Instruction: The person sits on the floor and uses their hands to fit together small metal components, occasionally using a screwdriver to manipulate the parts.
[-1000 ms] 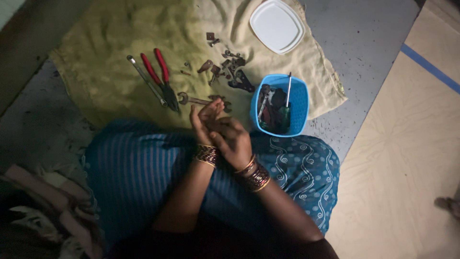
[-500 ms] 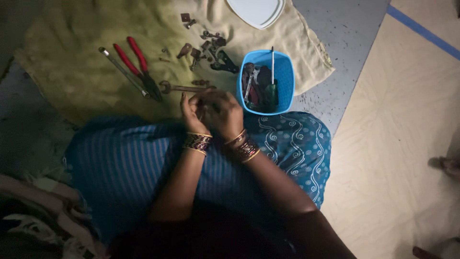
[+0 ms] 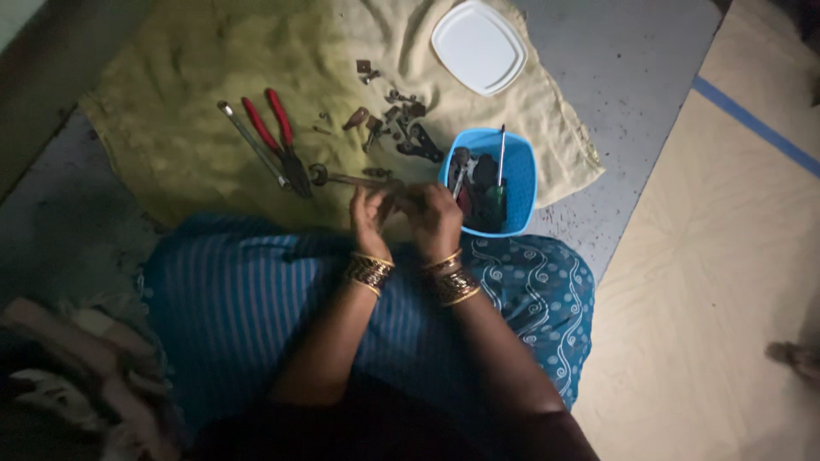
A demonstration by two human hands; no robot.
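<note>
A: Metal part (image 3: 400, 195), small & dark, is pinched between both hands just over the near edge of the yellow cloth (image 3: 171, 102), above the lap. Can't tell what it is, too dim.

B: OK, left to right?

A: Far left on the cloth: a thin metal rod (image 3: 252, 143), touching it the red-handled pliers (image 3: 278, 137), then a rusty key-like piece (image 3: 342, 178) lying just beside the fingers. Left hand (image 3: 369, 215) is curled, fingertips closed on the part. Right hand (image 3: 436, 218) is pressed up against it, gripping the other end. Bangles on both wrists.

B: Risk?

A: Imo the part slips. It's tiny, light is poor, and the hands sit right at the cloth's edge, so a drop could go into the blue skirt folds, hard to find.

B: And to the right?

A: Loose bits (image 3: 397, 119) scattered on the cloth, then the blue tub (image 3: 521, 183) w/ tools sticking up, touching the right hand's far side. A jerk of that elbow could tip it. White lid (image 3: 478, 44) sits well apart, no worry.
</note>
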